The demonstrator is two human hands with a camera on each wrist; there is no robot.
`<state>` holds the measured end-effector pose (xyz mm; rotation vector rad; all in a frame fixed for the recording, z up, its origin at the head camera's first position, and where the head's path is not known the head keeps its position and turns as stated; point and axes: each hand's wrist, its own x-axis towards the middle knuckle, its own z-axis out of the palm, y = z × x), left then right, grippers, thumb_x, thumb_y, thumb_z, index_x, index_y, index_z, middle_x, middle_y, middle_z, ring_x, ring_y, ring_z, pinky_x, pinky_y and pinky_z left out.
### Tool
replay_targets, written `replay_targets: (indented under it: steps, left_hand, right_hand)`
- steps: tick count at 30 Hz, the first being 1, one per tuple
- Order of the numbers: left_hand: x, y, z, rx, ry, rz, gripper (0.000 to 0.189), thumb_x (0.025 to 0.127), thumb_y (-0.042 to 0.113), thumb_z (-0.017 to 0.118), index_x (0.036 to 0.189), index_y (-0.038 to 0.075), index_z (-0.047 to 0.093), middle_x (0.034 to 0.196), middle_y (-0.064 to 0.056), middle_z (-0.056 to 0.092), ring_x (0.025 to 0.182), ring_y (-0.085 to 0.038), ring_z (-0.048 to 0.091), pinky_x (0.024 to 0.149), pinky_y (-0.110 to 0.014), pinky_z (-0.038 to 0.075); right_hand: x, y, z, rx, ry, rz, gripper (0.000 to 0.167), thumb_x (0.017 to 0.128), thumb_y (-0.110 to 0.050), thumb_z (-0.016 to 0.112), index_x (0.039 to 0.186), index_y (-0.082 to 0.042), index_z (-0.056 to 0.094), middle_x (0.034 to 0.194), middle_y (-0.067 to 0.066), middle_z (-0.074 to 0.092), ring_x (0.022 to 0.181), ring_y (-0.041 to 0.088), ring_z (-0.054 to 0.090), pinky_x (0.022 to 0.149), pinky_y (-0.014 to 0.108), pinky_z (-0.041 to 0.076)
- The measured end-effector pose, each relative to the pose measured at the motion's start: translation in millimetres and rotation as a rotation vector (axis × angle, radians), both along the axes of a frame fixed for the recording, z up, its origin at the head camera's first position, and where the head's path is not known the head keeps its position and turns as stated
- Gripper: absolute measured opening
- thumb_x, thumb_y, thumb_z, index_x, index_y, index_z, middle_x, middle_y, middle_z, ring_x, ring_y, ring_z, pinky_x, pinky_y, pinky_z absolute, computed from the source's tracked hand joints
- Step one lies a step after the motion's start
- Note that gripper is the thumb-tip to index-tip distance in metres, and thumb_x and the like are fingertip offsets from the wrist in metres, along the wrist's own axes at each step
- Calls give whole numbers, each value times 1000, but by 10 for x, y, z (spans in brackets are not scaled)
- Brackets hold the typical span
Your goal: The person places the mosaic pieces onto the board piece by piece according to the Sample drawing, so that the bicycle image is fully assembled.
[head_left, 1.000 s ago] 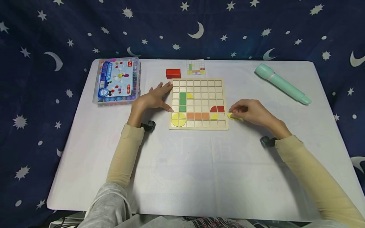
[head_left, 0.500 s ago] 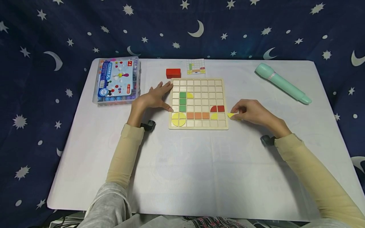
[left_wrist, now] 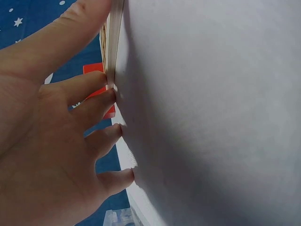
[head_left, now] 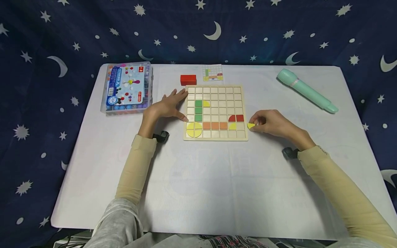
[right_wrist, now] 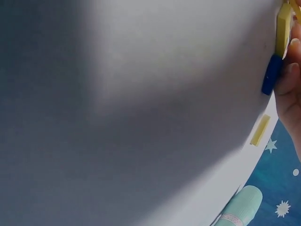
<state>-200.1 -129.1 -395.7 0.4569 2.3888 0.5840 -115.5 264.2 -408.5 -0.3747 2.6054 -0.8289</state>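
Observation:
A wooden grid board (head_left: 215, 135) bears green, orange and red tiles, with yellow quarter-circle tiles in several cells. Against its left edge my left hand (head_left: 167, 106) rests with fingers spread; in the left wrist view its fingertips touch the cloth and the board's side (left_wrist: 113, 42). Just off the board's right edge, my right hand (head_left: 273, 122) pinches a yellow rounded tile (head_left: 251, 126) between thumb and fingers. In the right wrist view a yellow tile (right_wrist: 283, 30) and a blue tile (right_wrist: 272, 75) stand by those fingertips, and another yellow tile (right_wrist: 260, 130) lies farther off.
Behind the board are a red block (head_left: 188, 80) and a printed pattern card (head_left: 212, 72). A clear case of beads (head_left: 127, 88) stands at the back left. A mint-green tube-shaped thing (head_left: 307, 90) lies at the back right.
My right fingers have shifted slightly on the yellow tile, and the second bit of yellow seen under the hand earlier is now covered. The left hand and the board stay put.

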Motion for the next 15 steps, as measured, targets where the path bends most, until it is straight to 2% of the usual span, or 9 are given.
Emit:
replay_targets:
  steps: [7, 11, 15]
  left_hand:
    - [-2, -3, -8, 8, -10, 8, 118, 80, 34, 90, 167, 21, 11, 175, 3, -2, 161, -23, -13, 129, -53, -10]
    - [-2, -9, -11, 7, -9, 6, 118, 80, 34, 90, 167, 21, 12, 175, 3, -2, 161, -23, -13, 129, -53, -10]
    - [1, -11, -13, 11, -7, 4, 117, 80, 34, 89, 167, 20, 12, 175, 3, -2, 161, -23, -13, 129, -52, -10]
  right_hand:
    - [20, 7, 11, -17, 2, -7, 15, 88, -6, 76, 103, -5, 75, 85, 6, 67, 78, 21, 54, 65, 25, 44]
    - [29, 12, 36, -49, 17, -24, 16, 90, -1, 69, 104, -6, 76, 94, 9, 73, 84, 22, 59, 71, 20, 47]
    - [30, 15, 49, -89, 4, -69, 20, 92, -3, 69, 109, -8, 77, 103, 10, 75, 87, 20, 65, 71, 18, 50]
